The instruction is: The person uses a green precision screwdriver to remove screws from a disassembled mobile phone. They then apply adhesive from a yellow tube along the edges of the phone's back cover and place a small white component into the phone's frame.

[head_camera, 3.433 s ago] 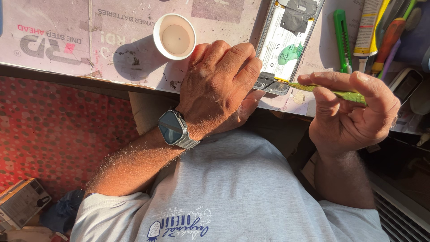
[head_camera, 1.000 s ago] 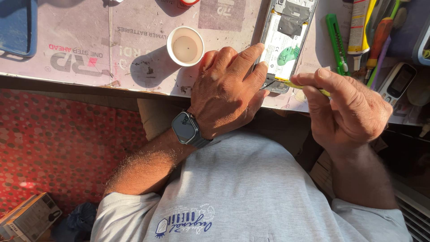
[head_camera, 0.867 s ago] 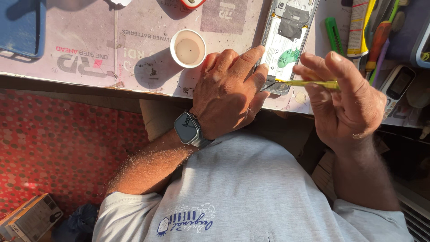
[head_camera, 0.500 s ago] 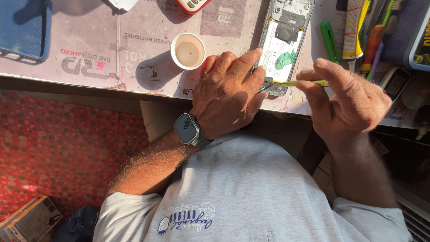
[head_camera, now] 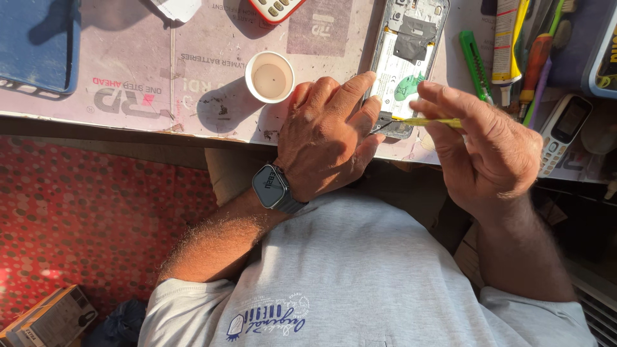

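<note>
1. Opened phone (head_camera: pixel 405 64) lies on the mat, its lower end pinned under the left hand (head_camera: pixel 324 138).
2. Right hand (head_camera: pixel 488 151) pinches the yellow tool (head_camera: pixel 427 121), tip at the phone's bottom edge.
3. Since half a second ago, both hands have hardly shifted.
4. Paper cup (head_camera: pixel 270 76) sits just left of the left hand.
</note>
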